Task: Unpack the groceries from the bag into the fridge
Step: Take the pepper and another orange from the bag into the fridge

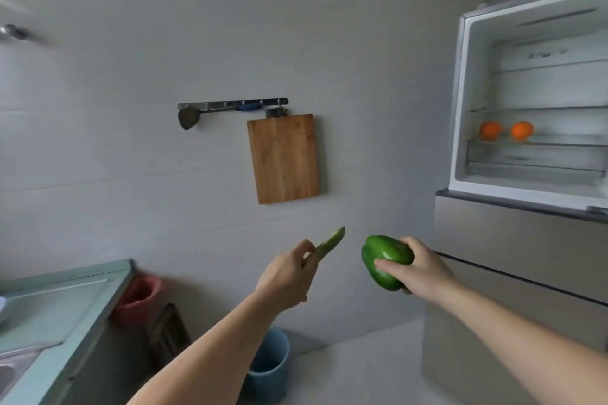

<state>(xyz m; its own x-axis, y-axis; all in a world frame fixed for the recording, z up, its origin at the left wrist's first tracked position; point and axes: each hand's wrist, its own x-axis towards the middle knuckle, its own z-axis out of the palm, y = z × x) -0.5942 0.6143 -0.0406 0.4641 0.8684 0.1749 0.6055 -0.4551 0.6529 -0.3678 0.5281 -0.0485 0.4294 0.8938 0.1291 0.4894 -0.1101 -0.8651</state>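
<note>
Hands: two, both raised in front of the wall, near each other but apart.
Left hand (289, 276): fingers curled round the lower end of a long green chili pepper (330, 244).
Chili pepper count: one; blurred, so its surface detail cannot be told.
Chili pepper direction: long axis slanted, tip pointing up and to the right, toward the fridge (460, 128) side.
Right hand (419, 268): thumb and fingers wrapped round a green bell pepper (383, 256), gripping it from the right.
Bell pepper count: one.
Bell pepper direction: long axis tilted, running from upper right to lower left; its rounded upper end faces the chili tip, the two not touching.
Bell pepper place: in the air, left of the fridge's lower doors and below the open compartment.
Fridge: upper compartment open, glass shelves in view.
Oranges (490, 130): two, side by side on one shelf, apart from each other.
Cutting board (283, 158): one, wooden, hanging upright on the wall under a hook rail (230, 104).
Counter (65, 286): lower left, pale green.
Bins: one red bin (139, 299) beside the counter, one blue bin (269, 365) on the floor below the left forearm.
</note>
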